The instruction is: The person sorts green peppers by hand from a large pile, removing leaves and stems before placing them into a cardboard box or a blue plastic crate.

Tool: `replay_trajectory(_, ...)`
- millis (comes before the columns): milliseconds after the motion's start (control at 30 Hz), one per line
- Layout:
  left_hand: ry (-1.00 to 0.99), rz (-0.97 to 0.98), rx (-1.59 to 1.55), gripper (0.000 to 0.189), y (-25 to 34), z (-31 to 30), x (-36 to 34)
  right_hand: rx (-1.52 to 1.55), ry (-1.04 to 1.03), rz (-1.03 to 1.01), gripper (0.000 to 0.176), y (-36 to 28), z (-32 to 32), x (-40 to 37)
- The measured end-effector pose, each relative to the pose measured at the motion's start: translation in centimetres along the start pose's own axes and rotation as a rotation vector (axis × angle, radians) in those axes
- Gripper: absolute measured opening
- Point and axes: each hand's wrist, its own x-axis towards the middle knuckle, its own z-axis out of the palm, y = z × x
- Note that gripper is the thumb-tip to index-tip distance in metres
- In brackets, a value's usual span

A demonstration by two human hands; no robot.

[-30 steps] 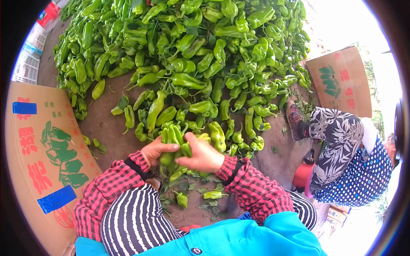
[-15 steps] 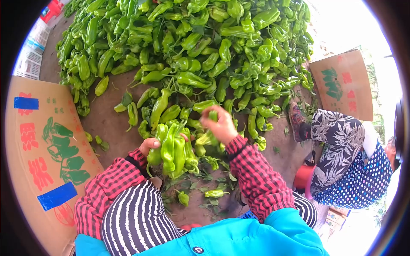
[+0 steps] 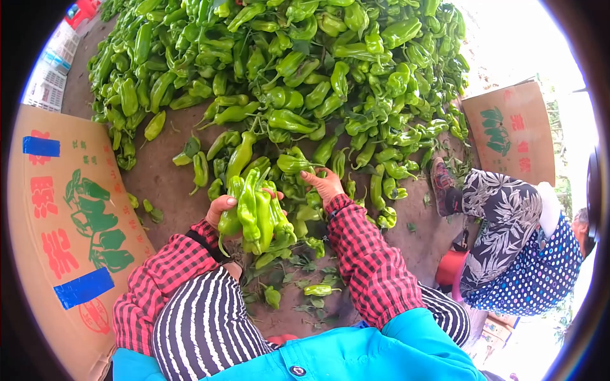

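Observation:
Several long green peppers are bunched in my left hand, which is closed around them with the thumb on the near side. The bunch hangs above the ground between my knees. My right hand is at the near edge of the heap, its thumb and fingers closed on a green pepper. Part of that grip is hidden by the hand. More loose peppers lie right under and around both hands.
A large heap of green peppers spreads ahead. A cardboard box with blue tape stands at my left, another carton at the right. A seated person is close on my right. Leaves and a loose pepper lie below.
My right hand has moved slightly down and right, its fingers now on a pepper at the heap's edge. The bunch in my left hand has shifted slightly upward.

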Motion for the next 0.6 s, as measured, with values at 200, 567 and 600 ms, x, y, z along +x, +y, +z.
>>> replay_trajectory(200, -0.005, 0.086, 0.012, 0.072, 0.5, -0.1, -0.4, 0.286, -0.244, 0.032, 0.041, -1.0, -2.0, -2.9)
replay_trajectory(567, 0.046, 0.104, -0.051, 0.071, 1.1, -0.4, -1.3, 1.047, -0.798, 0.103, 0.05, -1.5, -3.3, -6.8)
replay_trajectory(600, 0.052, 0.101, -0.062, 0.071, 1.0, -0.8, -1.2, 1.072, -0.854, 0.063, 0.053, -1.6, -3.1, -7.1)
